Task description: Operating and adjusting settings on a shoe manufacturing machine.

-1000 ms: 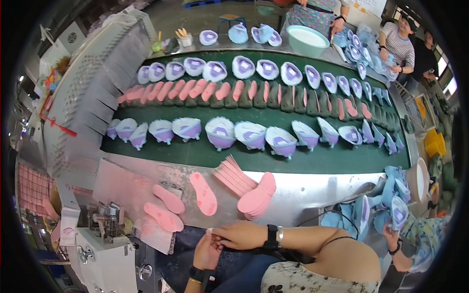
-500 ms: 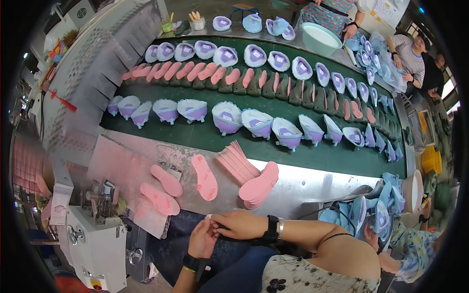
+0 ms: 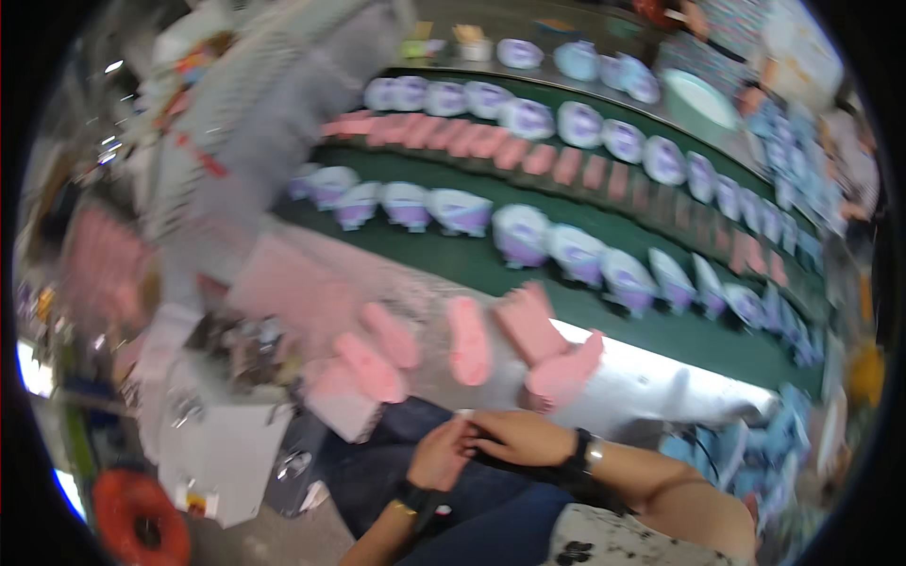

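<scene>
My left hand point(image 3: 439, 457) and my right hand point(image 3: 521, 438) meet over my dark-clothed lap, in front of the metal table edge. Both have curled fingers, pressed together at the tips. A small whitish bit point(image 3: 464, 413) shows at the fingertips; motion blur hides what it is. Just beyond my hands lie pink shoe insoles: a single insole point(image 3: 468, 341), a pair point(image 3: 370, 366) to its left, and a fanned stack point(image 3: 564, 371) to its right. Neither hand touches them.
A green conveyor belt point(image 3: 415, 250) carries rows of purple-and-white shoe uppers point(image 3: 521, 236) and dark shoe forms topped with pink pieces. A white machine point(image 3: 222, 453) stands at left, above an orange-red ring point(image 3: 142, 517). Blue uppers point(image 3: 746, 453) pile at right. Another person point(image 3: 722, 47) stands across.
My view has swung left and blurred, so the scene sits further right. The orange-red ring shows more fully. My hands stay together in much the same pose.
</scene>
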### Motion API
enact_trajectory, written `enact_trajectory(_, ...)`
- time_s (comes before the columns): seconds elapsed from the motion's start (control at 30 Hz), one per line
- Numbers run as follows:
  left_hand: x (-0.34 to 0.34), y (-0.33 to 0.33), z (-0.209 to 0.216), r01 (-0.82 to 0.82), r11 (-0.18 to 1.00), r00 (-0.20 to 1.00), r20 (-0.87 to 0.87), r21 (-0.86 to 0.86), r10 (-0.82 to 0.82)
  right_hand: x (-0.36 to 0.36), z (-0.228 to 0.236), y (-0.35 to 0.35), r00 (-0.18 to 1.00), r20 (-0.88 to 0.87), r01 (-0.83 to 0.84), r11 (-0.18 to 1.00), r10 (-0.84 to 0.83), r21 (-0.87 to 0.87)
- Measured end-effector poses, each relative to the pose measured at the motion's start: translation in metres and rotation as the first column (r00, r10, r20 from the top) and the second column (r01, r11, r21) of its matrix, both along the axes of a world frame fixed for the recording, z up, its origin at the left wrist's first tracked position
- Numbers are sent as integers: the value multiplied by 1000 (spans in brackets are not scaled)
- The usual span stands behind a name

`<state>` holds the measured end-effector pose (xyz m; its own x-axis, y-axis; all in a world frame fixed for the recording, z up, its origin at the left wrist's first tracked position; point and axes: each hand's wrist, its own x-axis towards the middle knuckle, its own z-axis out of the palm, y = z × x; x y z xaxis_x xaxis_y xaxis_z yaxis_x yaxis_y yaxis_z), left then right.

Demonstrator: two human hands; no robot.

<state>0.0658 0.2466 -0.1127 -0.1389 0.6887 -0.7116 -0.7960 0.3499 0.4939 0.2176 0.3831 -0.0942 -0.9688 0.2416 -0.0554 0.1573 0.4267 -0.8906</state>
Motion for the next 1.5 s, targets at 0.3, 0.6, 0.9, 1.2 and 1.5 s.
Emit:
enact_trajectory(0.3,7,-3,-23,19,1000,999,31,-13,-19,10,20,1,997,70,18,998,-22,57)
enact_trajectory(0.6,1,6,-15,3,999,999,33,-41,-2,7,18,7,998,56,33,996,-37,79)
enact_trajectory(0.9,3,6,-20,22,999,998,55,-28,-21,8,18,6,998,58,29,996,-34,83)
enact_trajectory(1.2,-55,-9,-3,-153,942,951,305,299,58,-9,-16,-8,990,82,116,993,-113,-28)
enact_trajectory(1.5,-103,-100,65,-303,903,927,314,306,205,-72,56,-25,992,35,121,991,-119,-60)
